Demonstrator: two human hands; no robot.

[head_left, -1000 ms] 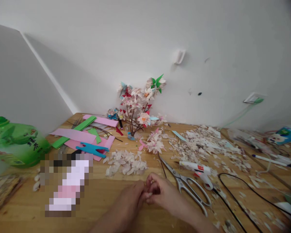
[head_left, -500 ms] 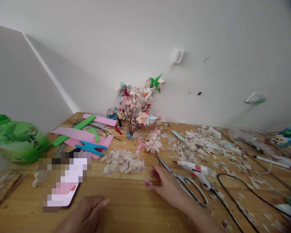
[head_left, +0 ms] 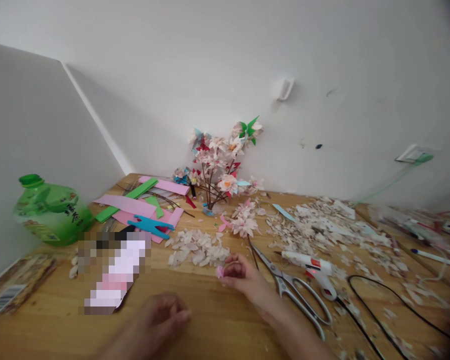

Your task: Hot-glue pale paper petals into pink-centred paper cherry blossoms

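My right hand (head_left: pixel 243 277) is curled above the table, thumb and fingers closed on a small pink paper piece (head_left: pixel 220 272). Just beyond it is a pile of pale petals (head_left: pixel 198 248). My left hand (head_left: pixel 168 315), blurred, hovers low over the wood with its fingers curled in; whether anything is inside cannot be made out. Silver scissors (head_left: pixel 283 276) lie to the right of my right hand. A pale pink flower on a stem (head_left: pixel 243 226) rests behind the scissors' tips.
Several paper flowers (head_left: pixel 217 160) stand near the wall. At right are a glue gun (head_left: pixel 318 270), its black cable and scattered scraps (head_left: pixel 322 225). Paper strips (head_left: pixel 127 207), a phone (head_left: pixel 122 275) and a green bottle (head_left: pixel 56 212) are at left.
My right hand has closed on the small pink piece, lifting it from the table. My left hand has moved right, nearer the middle. The view has shifted slightly left.
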